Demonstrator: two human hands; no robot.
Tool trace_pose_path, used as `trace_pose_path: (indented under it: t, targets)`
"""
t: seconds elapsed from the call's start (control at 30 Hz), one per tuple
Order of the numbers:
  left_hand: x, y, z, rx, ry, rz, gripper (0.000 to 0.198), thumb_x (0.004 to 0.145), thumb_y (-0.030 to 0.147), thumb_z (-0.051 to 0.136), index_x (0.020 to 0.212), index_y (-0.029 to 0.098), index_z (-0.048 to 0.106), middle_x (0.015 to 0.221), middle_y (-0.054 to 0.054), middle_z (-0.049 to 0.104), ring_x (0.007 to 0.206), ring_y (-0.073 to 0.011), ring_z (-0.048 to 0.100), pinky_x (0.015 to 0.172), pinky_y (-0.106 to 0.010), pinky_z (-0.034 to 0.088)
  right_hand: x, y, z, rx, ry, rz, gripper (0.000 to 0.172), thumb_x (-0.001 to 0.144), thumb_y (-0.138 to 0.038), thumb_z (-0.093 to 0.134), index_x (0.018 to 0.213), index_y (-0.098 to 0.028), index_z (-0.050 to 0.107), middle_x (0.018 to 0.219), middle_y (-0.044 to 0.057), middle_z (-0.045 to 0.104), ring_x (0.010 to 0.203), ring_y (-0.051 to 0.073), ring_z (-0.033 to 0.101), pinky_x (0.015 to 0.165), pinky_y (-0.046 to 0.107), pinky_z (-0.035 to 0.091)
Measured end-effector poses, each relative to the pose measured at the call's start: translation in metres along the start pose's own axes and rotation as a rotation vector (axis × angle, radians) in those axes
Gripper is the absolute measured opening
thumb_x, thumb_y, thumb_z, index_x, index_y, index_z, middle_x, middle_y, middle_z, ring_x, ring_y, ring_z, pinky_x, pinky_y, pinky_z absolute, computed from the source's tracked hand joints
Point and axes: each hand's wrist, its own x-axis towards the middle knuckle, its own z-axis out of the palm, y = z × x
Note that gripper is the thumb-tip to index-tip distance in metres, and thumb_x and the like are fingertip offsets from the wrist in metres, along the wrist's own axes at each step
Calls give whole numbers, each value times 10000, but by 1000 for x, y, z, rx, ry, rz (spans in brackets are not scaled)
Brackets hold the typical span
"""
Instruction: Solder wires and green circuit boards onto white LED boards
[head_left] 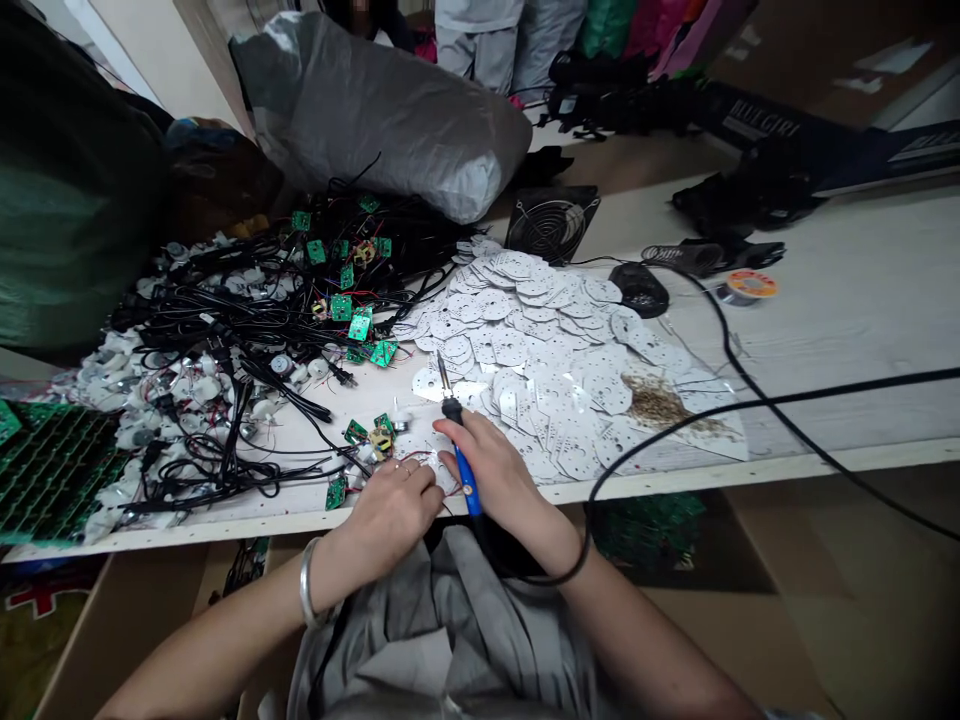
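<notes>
My right hand [491, 465] is wrapped round the blue handle of a soldering iron [466, 470], its metal tip pointing up and away over white round circuit boards [536, 375]. My left hand [397, 505] is closed, fingers curled down at the table's front edge. Thin red wires and a white piece show by its fingertips, but what it pinches is hidden. Just beyond the left hand lie small green circuit boards [356, 432], a yellow transformer [382, 440] and a small silver motor [403, 421].
Black power cords [202, 310] and white parts [112, 380] heap at left. The iron's cable [637, 445] crosses to the right. A fan [553, 222], a solder spool [746, 287], brown bits [660, 402] and a grey sack [382, 110] lie farther off.
</notes>
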Motion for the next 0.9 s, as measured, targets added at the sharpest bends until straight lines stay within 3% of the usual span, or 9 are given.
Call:
trace_pose_path:
  t: [0.1,0.23,0.33,0.5,0.6,0.77,0.9]
  targets:
    - [-2,4,5,-4,16,-43,129,906,194,520,822,165,614,794,-56,613,760,-203,577,689,-342,488,3,4,0,-77,-53,-35,273,901,-208,536,1173,-187,550,1027,115,593,895,241,592,785,397,538]
    - [-6,13,14,81,46,-106,150,878,91,474,822,162,594,783,-62,625,736,-222,599,670,-352,500,3,1,-2,-92,-40,-18,245,906,-194,499,1141,-162,558,946,94,586,794,193,595,676,291,531]
    - [-9,10,18,79,117,-75,206,853,36,426,828,163,586,765,-64,639,693,-237,616,640,-364,505,0,-1,-4,-107,-68,-19,253,893,-169,480,1133,-166,559,893,64,571,756,168,586,656,253,514]
    - [-13,-2,3,-100,283,-33,246,928,140,359,800,185,565,693,-33,625,611,-184,612,578,-294,488,-5,1,-9,-83,-105,-19,333,853,-154,523,1184,-191,516,957,60,566,788,163,589,672,241,517]
    - [-16,-2,-4,-74,326,-29,258,929,170,367,793,196,585,701,-31,630,637,-186,618,607,-302,492,-4,1,-13,-49,-151,3,373,858,-192,567,1221,-207,480,1050,73,562,828,159,598,694,239,523]
    - [-20,1,0,19,296,11,292,857,86,395,680,208,593,621,-18,611,568,-205,590,563,-326,461,3,2,-15,-123,-199,-35,377,858,-174,555,1226,-209,481,1056,81,561,781,163,592,646,250,518]
    - [-25,-8,-7,-254,203,-61,284,905,147,383,766,216,621,700,-15,656,616,-173,614,604,-286,481,4,4,-16,-146,-179,-80,393,838,-135,531,1225,-197,497,1020,74,562,742,156,584,629,242,514]
